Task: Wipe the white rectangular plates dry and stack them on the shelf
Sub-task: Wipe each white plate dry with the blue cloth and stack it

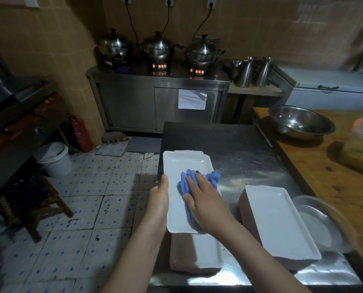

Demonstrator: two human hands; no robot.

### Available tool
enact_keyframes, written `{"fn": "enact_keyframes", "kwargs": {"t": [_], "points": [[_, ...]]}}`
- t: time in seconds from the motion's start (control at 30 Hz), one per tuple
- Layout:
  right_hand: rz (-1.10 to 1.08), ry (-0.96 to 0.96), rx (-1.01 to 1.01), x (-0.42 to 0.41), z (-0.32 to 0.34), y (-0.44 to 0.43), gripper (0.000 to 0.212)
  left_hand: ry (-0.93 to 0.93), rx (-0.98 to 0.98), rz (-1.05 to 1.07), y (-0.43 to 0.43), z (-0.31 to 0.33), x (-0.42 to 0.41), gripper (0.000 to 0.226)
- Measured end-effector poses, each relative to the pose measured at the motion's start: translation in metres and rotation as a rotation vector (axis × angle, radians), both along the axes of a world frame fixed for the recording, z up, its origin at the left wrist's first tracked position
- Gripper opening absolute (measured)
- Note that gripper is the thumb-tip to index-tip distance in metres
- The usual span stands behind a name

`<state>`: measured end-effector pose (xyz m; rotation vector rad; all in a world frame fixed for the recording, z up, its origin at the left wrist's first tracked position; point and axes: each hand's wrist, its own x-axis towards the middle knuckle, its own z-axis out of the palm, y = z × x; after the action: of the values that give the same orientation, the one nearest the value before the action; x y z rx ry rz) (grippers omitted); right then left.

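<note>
Steel covers the worktop (246,157) in front of us, scuffed and shiny, and a long wooden counter (328,182) runs along its right side. The floor (87,208) is pale tile with blue dots, the walls tan tile, and a stainless steel cabinet (134,102) stands across the room.

We count three white plates. The white rectangular plate (176,163) being wiped sits over the worktop's left edge. The left hand (159,197) grips its left rim, thumb lying along the top, the other fingers hidden beneath. The right hand (206,201) presses a crumpled blue cloth (213,176) onto the plate's middle, fingers straight and slightly spread. A second white plate (208,250) lies just below on a brown slab, and a third white plate (282,225) tops a brown stack to the right.

We also count three lidded steel pots (159,49) on the cabinet, two steel jugs (252,70) beside it, one wide steel bowl (301,123) on the counter, one white bucket (53,159) and one red fire extinguisher (81,134) on the floor.
</note>
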<state>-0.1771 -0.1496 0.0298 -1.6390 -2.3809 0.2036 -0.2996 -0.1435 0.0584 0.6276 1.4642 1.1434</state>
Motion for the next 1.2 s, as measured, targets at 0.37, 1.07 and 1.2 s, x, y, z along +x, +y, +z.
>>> {"fn": "enact_keyframes", "kwargs": {"t": [0.37,1.07,1.2], "points": [[-0.349,0.419,-0.096,-0.015,-0.021,-0.010,0.034,0.058,0.053,0.013,-0.001,-0.017,0.009,0.042],[-0.816,1.601,-0.858,0.051,-0.048,-0.041,0.007,0.208,-0.192,-0.078,-0.031,-0.109,0.010,0.044],[-0.732,1.672,-0.866,0.056,-0.048,-0.033,0.015,0.256,-0.165,-0.115,-0.028,-0.117,0.012,0.037]]}}
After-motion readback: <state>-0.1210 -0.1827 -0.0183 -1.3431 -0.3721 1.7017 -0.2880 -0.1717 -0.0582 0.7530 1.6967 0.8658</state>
